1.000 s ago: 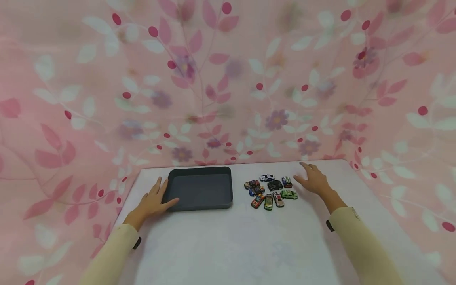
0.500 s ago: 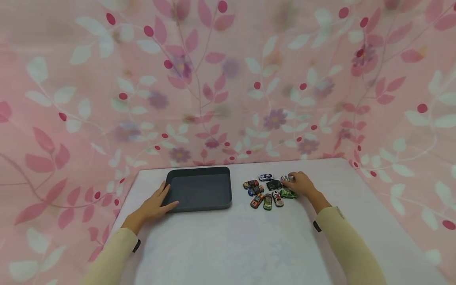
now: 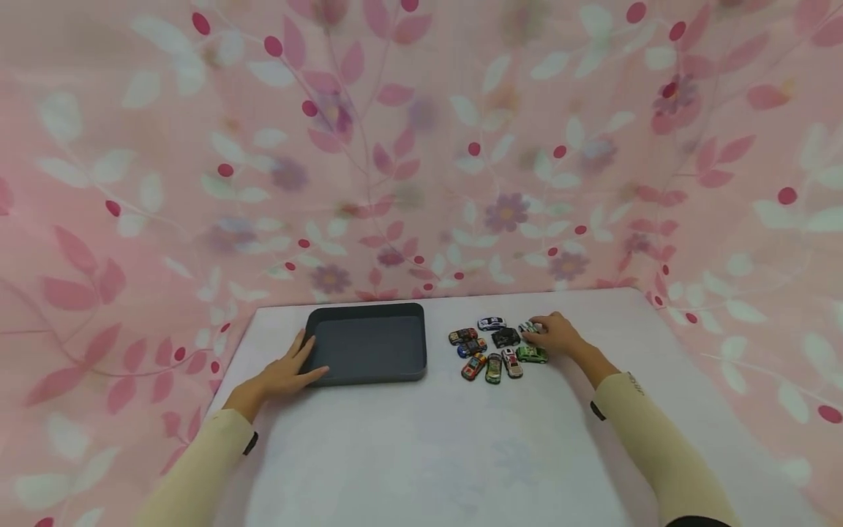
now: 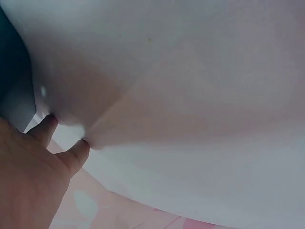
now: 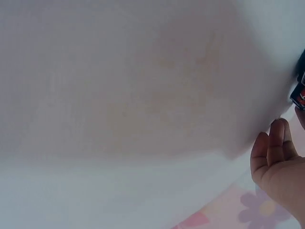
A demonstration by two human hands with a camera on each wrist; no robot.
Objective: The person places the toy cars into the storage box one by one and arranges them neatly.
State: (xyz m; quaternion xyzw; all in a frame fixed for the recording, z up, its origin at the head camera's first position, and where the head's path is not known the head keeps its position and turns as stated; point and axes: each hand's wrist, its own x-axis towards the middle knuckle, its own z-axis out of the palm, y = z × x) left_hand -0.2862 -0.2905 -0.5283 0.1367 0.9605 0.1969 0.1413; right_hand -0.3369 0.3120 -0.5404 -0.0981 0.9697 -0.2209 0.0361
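**Head view: hands resting at the tray and the toy cars**

Head camera is showing me the white table running away from the near edge, with both cream sleeves coming in from the near corners. I am seeing my left hand lying flat on the table at the near left corner of the dark grey tray, fingers straight and slightly spread, thumb stretching along the tray's near wall and touching it. The tray is sitting left of centre, toward the far half of the table.

To the right, the cluster of toy cars is lying just beside the tray, apart from it. My right hand is resting at the far right of the cluster, fingers curling over a small pale car; I cannot tell whether they are pinching it. A green car is sitting just near of that hand.

Farthest off, pink floral cloth is hanging behind and around the table.
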